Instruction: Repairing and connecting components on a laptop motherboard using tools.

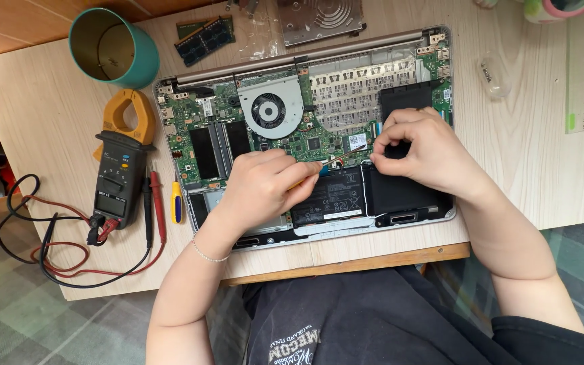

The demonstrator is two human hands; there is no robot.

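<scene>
Head cam: an open grey laptop with its bottom cover off (434, 216) lies on a pale wooden table (528, 176). Inside you see a green circuit board (292, 138), a round silver fan w/ black blades (270, 108) and a flat black battery pack (336, 197).

The left hand (261, 189) rests over the laptop's middle, fingers curled tight round a thin orange-brown stick tool (346, 157). The tool's tip points right and up, toward the other hand, just above the battery's top edge.

The right hand (427, 149) sits over the black part on the laptop's right side. Its thumb & first fingers are pressed together in a pinch near the tool's tip. What it pinches is too small to tell.

Left of the laptop lies a yellow and black clamp meter (119, 169) w/ red and black test wires (69, 263) curling to the table's front edge. A small yellow and blue screwdriver (177, 203) lies just beside the laptop's left edge. A teal metal cup (113, 47) stands at the back left. Two green memory sticks (204, 37) lie near it, and a silver hard drive (319, 17) sits behind the laptop. A clear green ruler (579, 67) lies at the far right, w/ a small clear plastic piece (495, 74) near it.
</scene>
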